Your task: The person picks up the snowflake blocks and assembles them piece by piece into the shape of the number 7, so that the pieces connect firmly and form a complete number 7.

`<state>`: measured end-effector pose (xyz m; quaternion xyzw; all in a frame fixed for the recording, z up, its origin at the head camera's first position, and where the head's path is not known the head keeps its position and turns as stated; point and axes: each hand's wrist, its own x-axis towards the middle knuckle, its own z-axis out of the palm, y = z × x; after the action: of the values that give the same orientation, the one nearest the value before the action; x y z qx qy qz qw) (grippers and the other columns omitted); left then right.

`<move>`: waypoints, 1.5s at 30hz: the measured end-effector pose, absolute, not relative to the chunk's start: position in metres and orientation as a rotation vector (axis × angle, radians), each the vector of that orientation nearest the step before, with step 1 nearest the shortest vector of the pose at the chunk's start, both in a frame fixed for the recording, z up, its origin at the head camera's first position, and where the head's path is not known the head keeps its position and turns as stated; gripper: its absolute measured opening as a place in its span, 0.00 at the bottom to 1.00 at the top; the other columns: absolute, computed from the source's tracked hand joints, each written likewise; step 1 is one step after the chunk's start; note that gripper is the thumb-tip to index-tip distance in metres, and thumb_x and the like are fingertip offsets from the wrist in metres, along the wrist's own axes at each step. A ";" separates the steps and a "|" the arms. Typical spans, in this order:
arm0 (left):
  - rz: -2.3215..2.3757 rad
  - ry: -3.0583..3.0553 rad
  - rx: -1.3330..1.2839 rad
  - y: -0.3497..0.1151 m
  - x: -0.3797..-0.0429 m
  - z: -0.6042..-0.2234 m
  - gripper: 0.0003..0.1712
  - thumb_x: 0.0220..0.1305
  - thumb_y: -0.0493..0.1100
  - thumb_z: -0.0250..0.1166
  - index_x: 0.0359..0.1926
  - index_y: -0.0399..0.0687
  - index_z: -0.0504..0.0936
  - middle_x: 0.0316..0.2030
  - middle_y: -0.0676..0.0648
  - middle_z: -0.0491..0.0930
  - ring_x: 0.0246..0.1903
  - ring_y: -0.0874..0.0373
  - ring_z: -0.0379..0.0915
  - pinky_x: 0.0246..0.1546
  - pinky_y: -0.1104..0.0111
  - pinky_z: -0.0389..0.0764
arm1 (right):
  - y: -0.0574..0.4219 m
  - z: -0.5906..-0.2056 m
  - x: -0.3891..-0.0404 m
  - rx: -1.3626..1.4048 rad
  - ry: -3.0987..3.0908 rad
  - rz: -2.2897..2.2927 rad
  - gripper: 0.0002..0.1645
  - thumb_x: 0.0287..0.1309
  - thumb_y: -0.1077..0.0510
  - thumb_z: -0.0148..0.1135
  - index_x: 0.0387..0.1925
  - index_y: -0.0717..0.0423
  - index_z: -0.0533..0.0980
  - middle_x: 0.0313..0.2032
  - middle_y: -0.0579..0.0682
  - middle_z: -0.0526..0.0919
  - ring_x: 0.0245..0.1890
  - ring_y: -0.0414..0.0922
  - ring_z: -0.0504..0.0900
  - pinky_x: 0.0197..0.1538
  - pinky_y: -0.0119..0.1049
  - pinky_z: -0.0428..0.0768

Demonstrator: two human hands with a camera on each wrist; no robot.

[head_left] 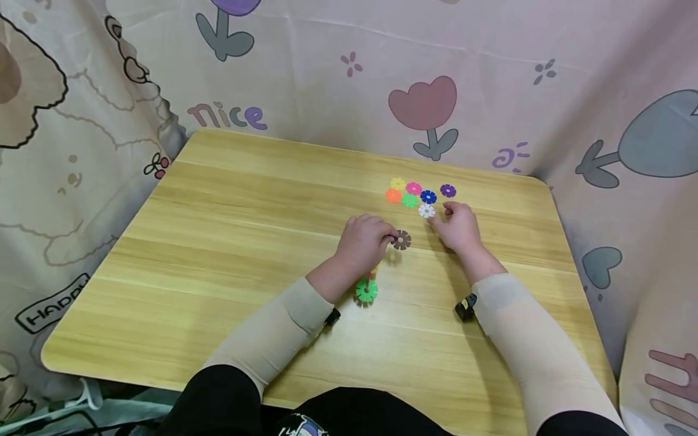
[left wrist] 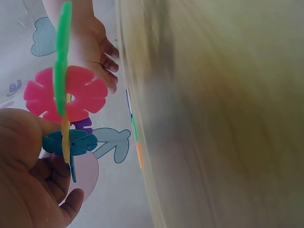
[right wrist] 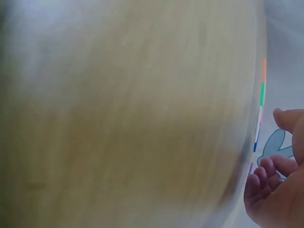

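"While a person in beige sleeves (head_left: pixel 537 342) works at a pale wood-grain desk (head_left: pixel 245 212), the left hand (head_left: pixel 362 245) grips a linked cluster of coloured, flower-shaped plastic discs (left wrist: pixel 85 97), raised above the surface."

"Which colours can be made out in it?"

"A bright green disc (head_left: pixel 366 290) hangs at the end nearer the wearer, and a brown notched disc (head_left: pixel 402 240) sits at the left fingertips. The left wrist view shows a pink disc (left wrist: pixel 40 97), a yellow disc (left wrist: pixel 65 137) seen edge-on and a teal disc (left wrist: pixel 52 142) close to the fingers. Exactly which disc the fingers press cannot be told."

"And the right hand (head_left: pixel 460 229)?"

"Relaxed, fingers loosely bent, thumb apart, just beside a white disc (head_left: pixel 427 211) at the near edge of a loose group on the desk. Whether the two touch is unclear."

"Who else makes up that group?"

"A yellow piece (head_left: pixel 397 183), a pink piece (head_left: pixel 414 188), an orange piece (head_left: pixel 393 195), a light green piece (head_left: pixel 409 200) and a dark blue piece (head_left: pixel 428 197) lie close together; a purple piece (head_left: pixel 448 190) lies slightly apart, right of the blue. Behind them hangs a pale cloth (head_left: pixel 305 85) printed with tulips."
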<state>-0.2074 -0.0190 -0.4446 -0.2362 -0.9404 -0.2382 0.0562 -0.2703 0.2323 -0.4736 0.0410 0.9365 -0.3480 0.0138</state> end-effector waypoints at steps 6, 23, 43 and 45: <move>-0.709 -2.862 -0.714 -0.020 -0.208 -0.445 0.09 0.77 0.45 0.66 0.48 0.58 0.92 0.47 0.56 0.89 0.51 0.55 0.82 0.54 0.55 0.76 | 0.229 -0.475 -0.275 0.123 2.890 -0.986 0.44 0.70 0.49 0.68 0.75 0.72 0.64 0.66 0.70 0.73 0.68 0.66 0.72 0.73 0.58 0.67; -0.716 -2.853 -0.704 -0.022 -0.207 -0.444 0.09 0.77 0.44 0.66 0.48 0.59 0.93 0.46 0.57 0.89 0.50 0.55 0.82 0.53 0.56 0.75 | 0.219 -0.474 -0.289 0.064 2.941 -0.746 0.37 0.74 0.47 0.62 0.69 0.72 0.71 0.67 0.73 0.71 0.70 0.69 0.68 0.75 0.61 0.61; -0.763 -2.824 -0.681 -0.024 -0.208 -0.446 0.08 0.75 0.44 0.69 0.46 0.58 0.93 0.47 0.56 0.90 0.50 0.54 0.83 0.50 0.55 0.77 | 0.218 -0.475 -0.291 0.165 2.897 -0.878 0.32 0.72 0.51 0.66 0.67 0.69 0.74 0.64 0.68 0.77 0.67 0.65 0.73 0.73 0.58 0.67; -0.765 -2.819 -0.685 -0.024 -0.207 -0.446 0.07 0.74 0.44 0.69 0.46 0.58 0.93 0.47 0.55 0.90 0.50 0.54 0.83 0.50 0.55 0.77 | 0.219 -0.476 -0.291 0.187 2.888 -0.921 0.32 0.72 0.52 0.67 0.67 0.69 0.73 0.61 0.67 0.77 0.64 0.63 0.74 0.71 0.57 0.69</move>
<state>-0.2074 -0.0236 -0.4464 -0.2276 -0.9373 -0.2544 0.0708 -0.2910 0.2189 -0.4762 0.0614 0.9496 -0.3028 0.0521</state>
